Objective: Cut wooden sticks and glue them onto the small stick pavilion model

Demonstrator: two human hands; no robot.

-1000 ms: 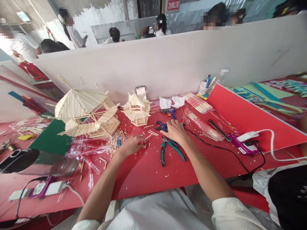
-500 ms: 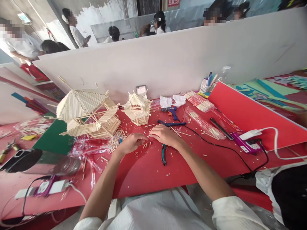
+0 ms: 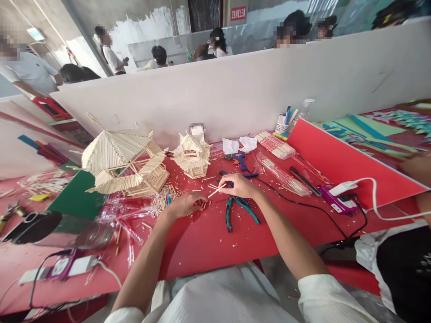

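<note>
My right hand (image 3: pixel 239 185) pinches a thin wooden stick (image 3: pixel 216 190) between thumb and fingers, the stick slanting down to the left. My left hand (image 3: pixel 184 205) rests low over the red table with curled fingers apart. Short cut stick pieces (image 3: pixel 209 203) lie by its fingertips. Under my right hand are green-handled pliers (image 3: pixel 229 216), handles spread. Behind that hand lies a blue-handled tool (image 3: pixel 249 175), partly covered. A small stick-built pavilion (image 3: pixel 195 157) stands beyond my hands. A larger stick pavilion (image 3: pixel 117 154) with a sloping roof stands to the left.
A blue glue gun (image 3: pixel 238 159), bagged sticks (image 3: pixel 283 175) and a purple power strip (image 3: pixel 338 199) with cables lie to the right, beside a tilted red board (image 3: pixel 350 166). A clear bottle (image 3: pixel 81 231) lies left. A white partition (image 3: pixel 235 94) closes the back, people beyond it.
My right hand has moved slightly right and up with the stick, apart from my left hand. More of the green pliers shows. The view has shifted a little.
</note>
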